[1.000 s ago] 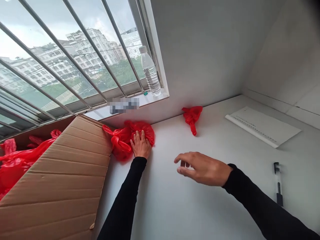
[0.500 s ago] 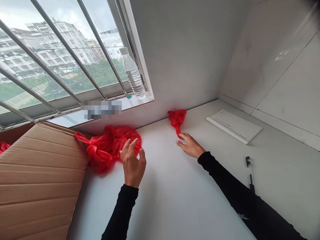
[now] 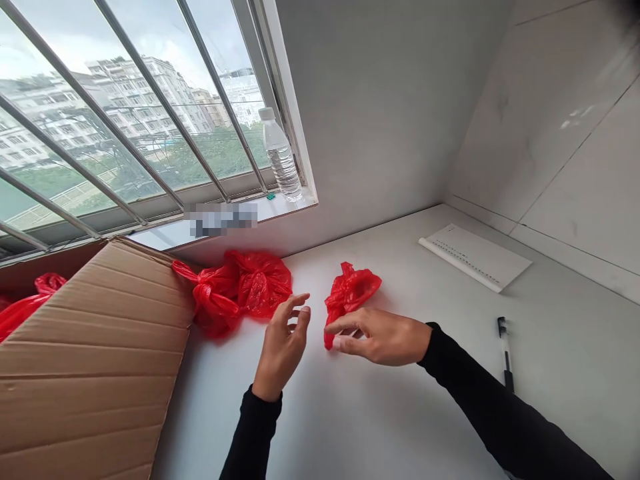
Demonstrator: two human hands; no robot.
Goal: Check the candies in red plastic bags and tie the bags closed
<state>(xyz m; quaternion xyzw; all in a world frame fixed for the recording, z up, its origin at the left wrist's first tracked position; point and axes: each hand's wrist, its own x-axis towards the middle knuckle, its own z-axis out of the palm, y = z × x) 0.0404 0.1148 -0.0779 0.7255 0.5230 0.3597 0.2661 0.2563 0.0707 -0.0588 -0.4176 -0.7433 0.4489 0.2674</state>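
Note:
My right hand [image 3: 383,337] has its thumb and forefinger around the twisted end of a small red plastic bag [image 3: 354,288], which is on the pale tabletop [image 3: 310,427]. The bag's contents are hidden. My left hand [image 3: 283,347] hovers over the table to the left of that bag, fingers curved and apart, holding nothing. Just beyond it, another knotted red plastic bag, or a pair pressed together [image 3: 263,283], lies beneath the window; I cannot tell which.
A cardboard box [image 3: 95,353] with red plastic [image 3: 30,307] inside stands at the left. On the sill is a clear water bottle [image 3: 283,163]. A white notebook or pad [image 3: 475,257] and a pen [image 3: 505,353] lie on the right. Metal bars [image 3: 200,100] cross the window.
My right hand has drawn the small red bag away from the wall, nearer to me. My left hand has shifted slightly right and down, away from the other red plastic. The view has tilted slightly.

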